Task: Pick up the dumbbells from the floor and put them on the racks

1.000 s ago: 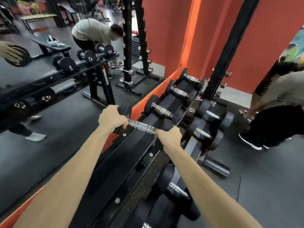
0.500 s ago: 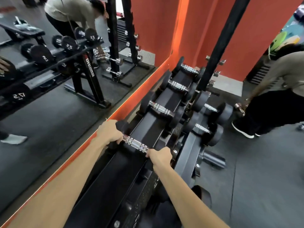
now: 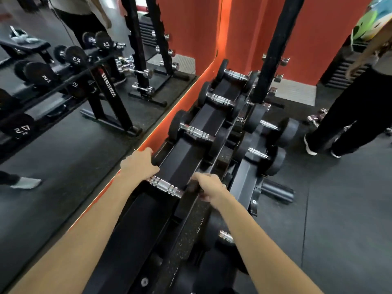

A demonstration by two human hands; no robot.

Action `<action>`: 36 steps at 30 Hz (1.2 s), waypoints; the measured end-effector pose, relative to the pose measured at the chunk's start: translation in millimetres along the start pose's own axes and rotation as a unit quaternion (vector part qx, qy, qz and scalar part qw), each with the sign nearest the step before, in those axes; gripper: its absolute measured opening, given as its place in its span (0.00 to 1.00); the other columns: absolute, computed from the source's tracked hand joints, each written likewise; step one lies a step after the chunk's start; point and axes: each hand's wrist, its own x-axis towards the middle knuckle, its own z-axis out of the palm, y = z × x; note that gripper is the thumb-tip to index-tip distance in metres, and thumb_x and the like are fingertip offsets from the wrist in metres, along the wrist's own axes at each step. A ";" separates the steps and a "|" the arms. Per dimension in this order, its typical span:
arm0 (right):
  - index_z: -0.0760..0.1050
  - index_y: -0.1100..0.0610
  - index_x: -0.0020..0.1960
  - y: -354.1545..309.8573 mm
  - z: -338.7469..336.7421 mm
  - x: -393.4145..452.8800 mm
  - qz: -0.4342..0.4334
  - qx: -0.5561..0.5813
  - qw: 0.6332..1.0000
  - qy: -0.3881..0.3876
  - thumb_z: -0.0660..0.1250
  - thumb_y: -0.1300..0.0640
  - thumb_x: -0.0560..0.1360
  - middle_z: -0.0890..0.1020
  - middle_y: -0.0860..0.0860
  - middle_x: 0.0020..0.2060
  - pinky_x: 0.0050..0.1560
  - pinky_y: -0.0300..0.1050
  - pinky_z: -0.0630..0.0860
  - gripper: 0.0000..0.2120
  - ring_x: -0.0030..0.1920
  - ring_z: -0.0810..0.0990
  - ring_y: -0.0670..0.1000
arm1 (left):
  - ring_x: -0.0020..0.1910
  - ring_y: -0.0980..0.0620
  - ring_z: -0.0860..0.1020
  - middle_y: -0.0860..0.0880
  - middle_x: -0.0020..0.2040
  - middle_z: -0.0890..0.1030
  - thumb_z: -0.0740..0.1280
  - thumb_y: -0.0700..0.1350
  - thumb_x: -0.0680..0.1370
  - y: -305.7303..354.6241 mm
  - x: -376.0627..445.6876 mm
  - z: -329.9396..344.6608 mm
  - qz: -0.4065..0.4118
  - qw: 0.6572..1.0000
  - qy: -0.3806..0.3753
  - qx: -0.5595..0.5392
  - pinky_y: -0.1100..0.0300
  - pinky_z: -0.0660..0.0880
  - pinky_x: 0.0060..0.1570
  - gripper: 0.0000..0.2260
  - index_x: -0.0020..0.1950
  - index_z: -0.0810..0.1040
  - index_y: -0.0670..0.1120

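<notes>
A black dumbbell with a chrome ribbed handle (image 3: 166, 186) lies across the top tier of the black rack (image 3: 180, 166). My left hand (image 3: 139, 164) covers its left head, and my right hand (image 3: 209, 188) grips its right head, so both heads are mostly hidden. Three more dumbbells rest farther along the same tier, the nearest one (image 3: 196, 132) just beyond my hands. Two dumbbells (image 3: 257, 153) sit on the lower tier to the right.
A mirror wall (image 3: 63, 134) runs along the left of the rack. A black upright post (image 3: 275, 49) rises at the rack's far end. A person in dark trousers (image 3: 347, 115) stands on the floor at right, with small chrome dumbbells (image 3: 316, 118) near their feet.
The view has tilted down and closer to the rack. Both hands have stayed on the dumbbell's ends, and it now sits low on the top tier.
</notes>
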 end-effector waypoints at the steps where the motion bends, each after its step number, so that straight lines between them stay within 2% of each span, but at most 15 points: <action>1: 0.78 0.55 0.44 -0.5 -10.2 -4.9 -0.007 0.003 1.000 -0.011 0.67 0.57 0.77 0.76 0.53 0.37 0.33 0.40 0.71 0.04 0.29 0.73 0.49 | 0.60 0.40 0.77 0.44 0.62 0.77 0.70 0.54 0.72 6.5 -7.8 -1.3 0.008 1.000 0.000 -0.002 0.50 0.72 0.54 0.25 0.68 0.72 0.52; 2: 0.77 0.54 0.42 -0.7 -21.8 -10.2 -0.016 0.003 1.000 -0.018 0.65 0.57 0.79 0.78 0.53 0.39 0.33 0.40 0.74 0.07 0.29 0.75 0.48 | 0.62 0.40 0.76 0.45 0.63 0.76 0.70 0.54 0.72 13.9 -16.6 -1.8 0.014 1.000 0.000 -0.003 0.49 0.72 0.56 0.25 0.69 0.73 0.54; 4: 0.78 0.52 0.46 -3.2 -49.8 -23.8 -0.037 -0.011 0.999 -0.023 0.63 0.54 0.82 0.83 0.53 0.50 0.48 0.46 0.80 0.08 0.41 0.81 0.50 | 0.64 0.41 0.75 0.46 0.65 0.75 0.69 0.54 0.73 33.6 -36.6 -3.9 0.030 0.999 0.004 -0.019 0.48 0.72 0.59 0.26 0.70 0.73 0.55; 5: 0.78 0.51 0.47 -4.4 -65.6 -31.0 -0.051 -0.017 0.998 -0.021 0.63 0.52 0.83 0.83 0.52 0.54 0.52 0.47 0.79 0.08 0.45 0.83 0.50 | 0.65 0.43 0.75 0.48 0.66 0.75 0.69 0.55 0.73 46.9 -47.2 -5.6 0.042 0.999 0.001 -0.033 0.49 0.72 0.59 0.26 0.71 0.73 0.56; 7: 0.78 0.49 0.49 -5.9 -101.6 -47.5 -0.087 -0.032 0.996 -0.012 0.62 0.51 0.83 0.83 0.49 0.54 0.50 0.45 0.78 0.07 0.47 0.84 0.49 | 0.65 0.46 0.75 0.50 0.67 0.76 0.68 0.55 0.73 81.0 -69.6 -10.1 0.073 0.995 -0.012 -0.068 0.51 0.72 0.60 0.25 0.70 0.73 0.57; 10: 0.80 0.48 0.55 0.7 -168.5 -76.0 -0.164 -0.054 0.984 0.038 0.65 0.53 0.81 0.85 0.48 0.52 0.41 0.40 0.76 0.06 0.43 0.84 0.46 | 0.64 0.47 0.76 0.50 0.65 0.78 0.69 0.55 0.71 145.3 -108.3 -14.7 0.129 0.983 -0.023 -0.131 0.51 0.73 0.64 0.23 0.67 0.76 0.58; 12: 0.80 0.47 0.58 14.6 -221.5 -100.8 -0.208 -0.054 0.973 0.085 0.68 0.52 0.78 0.85 0.46 0.50 0.42 0.40 0.77 0.09 0.46 0.86 0.47 | 0.60 0.48 0.78 0.50 0.62 0.80 0.71 0.54 0.71 193.7 -137.8 -12.9 0.179 0.967 -0.028 -0.179 0.50 0.74 0.63 0.21 0.64 0.79 0.56; 14: 0.80 0.45 0.55 35.7 -280.4 -134.1 -0.230 -0.048 0.964 0.127 0.69 0.51 0.77 0.85 0.48 0.51 0.46 0.42 0.76 0.08 0.50 0.85 0.50 | 0.58 0.50 0.79 0.51 0.60 0.82 0.72 0.52 0.72 248.4 -171.0 -7.1 0.239 0.950 -0.032 -0.198 0.53 0.74 0.62 0.19 0.63 0.80 0.55; 18: 0.77 0.42 0.52 100.3 -399.9 -217.2 -0.246 -0.041 0.943 0.219 0.69 0.50 0.74 0.85 0.46 0.47 0.46 0.42 0.75 0.08 0.46 0.84 0.48 | 0.61 0.49 0.78 0.51 0.60 0.82 0.72 0.51 0.73 370.9 -253.7 14.9 0.351 0.918 -0.037 -0.179 0.53 0.73 0.63 0.18 0.63 0.80 0.55; 22: 0.78 0.45 0.56 185.7 -510.7 -312.4 -0.240 -0.012 0.908 0.344 0.69 0.53 0.76 0.86 0.45 0.46 0.35 0.30 0.72 0.09 0.39 0.83 0.41 | 0.57 0.51 0.79 0.53 0.59 0.82 0.72 0.51 0.73 492.0 -362.3 50.7 0.463 0.867 -0.075 -0.170 0.54 0.76 0.59 0.16 0.62 0.80 0.56; 25: 0.79 0.44 0.54 259.0 -579.7 -386.1 -0.220 0.025 0.876 0.429 0.69 0.53 0.75 0.87 0.47 0.47 0.41 0.37 0.75 0.09 0.48 0.85 0.47 | 0.55 0.54 0.80 0.55 0.53 0.84 0.72 0.50 0.71 572.6 -459.2 84.2 0.530 0.818 -0.111 -0.194 0.57 0.76 0.57 0.15 0.57 0.82 0.57; 29: 0.81 0.47 0.57 365.0 -647.6 -478.7 -0.178 0.080 0.825 0.530 0.69 0.55 0.75 0.86 0.48 0.49 0.52 0.48 0.78 0.11 0.52 0.85 0.51 | 0.55 0.55 0.81 0.55 0.51 0.85 0.72 0.49 0.71 656.7 -601.2 134.2 0.619 0.744 -0.169 -0.187 0.53 0.76 0.60 0.12 0.54 0.82 0.57; 33: 0.80 0.45 0.52 463.9 -685.4 -566.5 -0.140 0.160 0.758 0.616 0.69 0.56 0.75 0.87 0.46 0.48 0.54 0.47 0.79 0.09 0.49 0.86 0.49 | 0.54 0.58 0.80 0.58 0.52 0.83 0.71 0.52 0.70 709.1 -736.5 182.6 0.681 0.675 -0.245 -0.146 0.52 0.78 0.58 0.14 0.55 0.82 0.58; 36: 0.79 0.45 0.55 527.4 -702.0 -623.1 -0.111 0.209 0.712 0.661 0.69 0.56 0.76 0.87 0.48 0.50 0.56 0.50 0.79 0.10 0.51 0.86 0.51 | 0.56 0.59 0.79 0.59 0.51 0.83 0.70 0.53 0.69 738.8 -827.5 216.8 0.720 0.619 -0.291 -0.116 0.53 0.77 0.59 0.14 0.54 0.82 0.60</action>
